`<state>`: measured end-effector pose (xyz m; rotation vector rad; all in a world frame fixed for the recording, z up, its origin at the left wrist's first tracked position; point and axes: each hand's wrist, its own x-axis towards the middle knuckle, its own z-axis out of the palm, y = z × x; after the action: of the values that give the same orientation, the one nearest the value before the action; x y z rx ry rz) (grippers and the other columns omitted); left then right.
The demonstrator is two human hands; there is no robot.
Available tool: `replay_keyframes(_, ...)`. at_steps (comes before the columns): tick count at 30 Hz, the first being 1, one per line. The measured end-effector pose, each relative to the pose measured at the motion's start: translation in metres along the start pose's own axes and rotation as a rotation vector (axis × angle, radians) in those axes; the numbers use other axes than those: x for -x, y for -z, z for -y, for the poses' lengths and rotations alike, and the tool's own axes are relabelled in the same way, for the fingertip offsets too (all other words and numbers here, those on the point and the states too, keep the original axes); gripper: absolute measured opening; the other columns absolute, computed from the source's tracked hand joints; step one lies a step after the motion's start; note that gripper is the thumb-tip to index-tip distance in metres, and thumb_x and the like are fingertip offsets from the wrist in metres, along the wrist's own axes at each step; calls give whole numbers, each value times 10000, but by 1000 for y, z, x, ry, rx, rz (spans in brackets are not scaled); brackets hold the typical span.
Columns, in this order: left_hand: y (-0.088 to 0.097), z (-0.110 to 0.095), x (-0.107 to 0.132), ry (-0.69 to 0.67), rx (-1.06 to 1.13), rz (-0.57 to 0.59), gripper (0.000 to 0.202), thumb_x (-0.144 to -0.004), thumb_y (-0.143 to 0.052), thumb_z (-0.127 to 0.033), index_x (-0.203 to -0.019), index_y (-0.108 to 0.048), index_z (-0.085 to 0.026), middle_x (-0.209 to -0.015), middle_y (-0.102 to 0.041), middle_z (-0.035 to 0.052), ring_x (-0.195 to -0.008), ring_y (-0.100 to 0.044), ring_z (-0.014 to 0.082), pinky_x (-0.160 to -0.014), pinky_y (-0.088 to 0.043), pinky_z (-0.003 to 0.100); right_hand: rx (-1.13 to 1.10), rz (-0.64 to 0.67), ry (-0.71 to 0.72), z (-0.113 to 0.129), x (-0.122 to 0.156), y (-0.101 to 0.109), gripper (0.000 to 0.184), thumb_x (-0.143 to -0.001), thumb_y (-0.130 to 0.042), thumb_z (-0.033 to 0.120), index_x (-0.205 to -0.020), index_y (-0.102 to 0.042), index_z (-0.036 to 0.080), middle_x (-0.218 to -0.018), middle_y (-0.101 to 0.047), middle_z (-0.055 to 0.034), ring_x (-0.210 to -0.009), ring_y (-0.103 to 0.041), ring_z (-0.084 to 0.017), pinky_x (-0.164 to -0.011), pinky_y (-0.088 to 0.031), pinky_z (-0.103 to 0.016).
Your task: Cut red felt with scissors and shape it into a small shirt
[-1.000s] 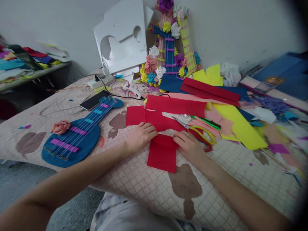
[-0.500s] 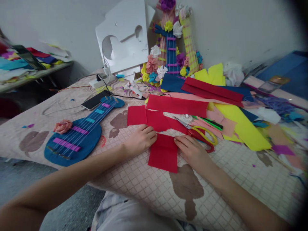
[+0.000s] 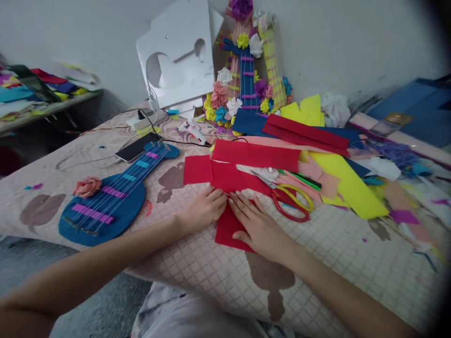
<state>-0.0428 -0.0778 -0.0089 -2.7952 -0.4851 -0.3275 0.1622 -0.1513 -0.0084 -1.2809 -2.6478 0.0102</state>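
Observation:
A small red felt piece (image 3: 225,230) lies on the patterned table cover in front of me. My right hand (image 3: 259,225) lies flat on top of it, fingers stretched out, covering most of it. My left hand (image 3: 204,209) rests at the piece's upper left edge, its fingertips meeting those of the right hand; its fingers are curled down onto the felt. More red felt pieces (image 3: 218,173) lie just beyond both hands. Red and yellow scissors (image 3: 289,199) lie to the right of my right hand, untouched.
A blue felt guitar (image 3: 109,202) with a pink rose (image 3: 86,186) lies at left, a phone (image 3: 136,148) beyond it. Decorated felt guitars (image 3: 246,70) and a white foam board (image 3: 179,56) lean on the wall. Yellow, red and pink felt sheets (image 3: 345,183) crowd the right.
My right hand slid left from the felt piece's right edge onto its top, flattening over it. The left hand stayed at the upper left edge.

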Motion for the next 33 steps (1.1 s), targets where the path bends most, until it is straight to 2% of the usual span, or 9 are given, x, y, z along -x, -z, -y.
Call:
replay_keyframes(4,5,0,0,14,4,48,218,-919,-421,-110,-989,-625,-85,-1003,-648,128,-964,-560,237,-819,-457,397,9,37,-39,-10,7,-5,658,-937,-373,497,-1460,-275,111,-1495,-332,-155,-1398,-258,-274,-1103,-258,-572)
replay_keyframes(9,12,-1,3,80,61,85,272,-936,-372,-108,-1071,-608,-105,-1083,-644,136,-1042,-557,241,-872,-455,417,32,-12,-114,-24,22,-5,637,-939,-426,397,-1485,-214,146,-1508,-303,-155,-1403,-244,-268,-1107,-251,-569)
replay_keyframes(15,14,0,1,218,226,-14,346,-933,-371,-131,-1230,-548,-137,-1236,-599,136,-1138,-544,224,-946,-438,423,6,-79,-138,-23,20,3,651,-952,-396,379,-1501,-144,140,-1521,-275,-162,-1411,-217,-270,-1109,-274,-546)
replay_keyframes(17,11,-2,-3,175,320,-37,390,-918,-377,-122,-1281,-512,-157,-1303,-567,118,-1216,-507,209,-1014,-400,425,-3,-92,-110,-21,18,4,668,-953,-393,394,-1506,-113,147,-1527,-260,-159,-1416,-202,-265,-1111,-270,-544)
replay_keyframes(20,6,-7,-6,95,392,-7,414,-930,-382,-180,-1336,-462,-155,-1381,-504,112,-1322,-415,201,-1115,-284,450,-7,-53,-59,-19,21,1,684,-945,-405,424,-1505,-114,160,-1519,-283,-149,-1414,-213,-263,-1109,-263,-559)
replay_keyframes(24,5,-9,4,145,379,81,419,-960,-370,-280,-1346,-454,-141,-1410,-468,117,-1342,-393,212,-1141,-231,465,-75,-19,-78,-22,26,-2,589,-950,-408,376,-1481,-239,188,-1494,-351,-129,-1392,-278,-259,-1106,-269,-558)
replay_keyframes(27,10,-6,15,187,357,85,406,-969,-357,-291,-1328,-475,-142,-1402,-478,113,-1342,-391,219,-1139,-238,479,-230,-158,-202,-28,24,6,459,-963,-357,289,-1413,-389,202,-1420,-471,-120,-1314,-424,-230,-1065,-372,-485)
replay_keyframes(30,13,-1,22,254,337,27,377,-967,-357,-256,-1292,-510,-140,-1364,-521,112,-1323,-420,216,-1124,-283,472,-346,-334,-330,-35,17,16,348,-945,-374,252,-1237,-554,198,-1234,-620,-115,-1155,-564,-226,-971,-461,-443)
replay_keyframes(33,15,1,23,267,337,-21,382,-956,-353,-185,-1315,-482,-157,-1388,-496,113,-1328,-413,199,-1113,-311,457,-391,-365,-359,-42,8,20,236,-907,-435,234,-1057,-614,200,-1045,-672,-91,-988,-622,-221,-867,-503,-407)
